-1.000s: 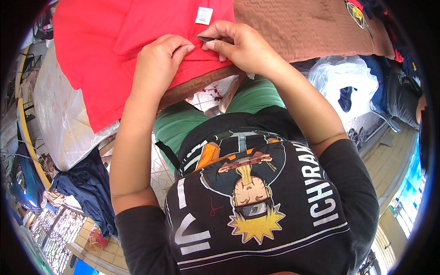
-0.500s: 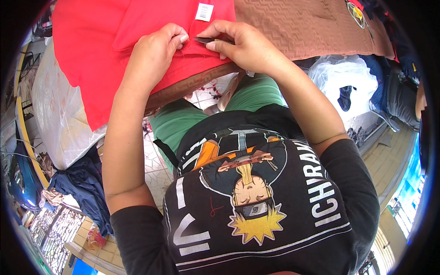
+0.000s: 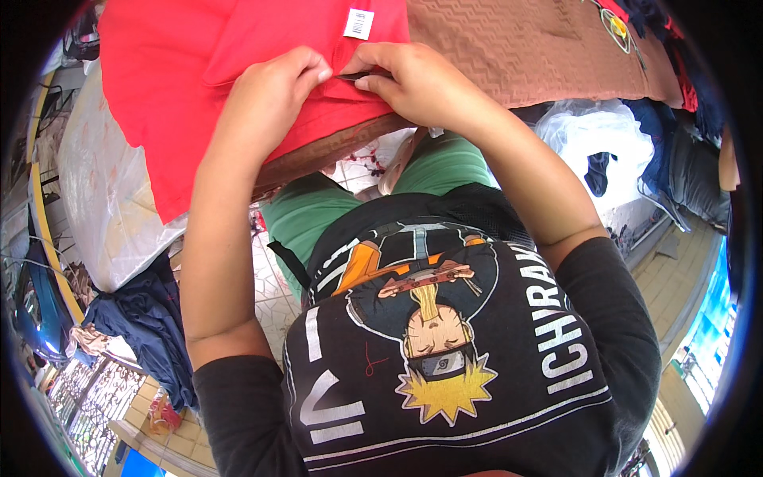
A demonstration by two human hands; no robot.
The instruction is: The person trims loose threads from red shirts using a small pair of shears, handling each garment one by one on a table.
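In the head view, a red cotton garment (image 3: 199,71) lay spread on the brown woven table cover (image 3: 509,56), hanging off the near-left edge. The left hand (image 3: 270,91) and right hand (image 3: 409,79) pinched its fold, fingers together, around a thin dark tool (image 3: 362,76) lying left-right.

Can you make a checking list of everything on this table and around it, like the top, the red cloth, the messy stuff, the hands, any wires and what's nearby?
Surface: brown zigzag-textured table cover, wooden table edge beneath.
Job's things: red fabric garment spread flat, hanging over the near edge; white paper tag on it; a small dark item pinched at a fold, too small to tell.
Clutter: dark clothes at far right; clear plastic sheet at left.
Hands: left hand pressing the garment; right hand pinching the fold.
Cables: nothing seen.
Surroundings: tiled floor, blue clothes heap, white plastic bag.
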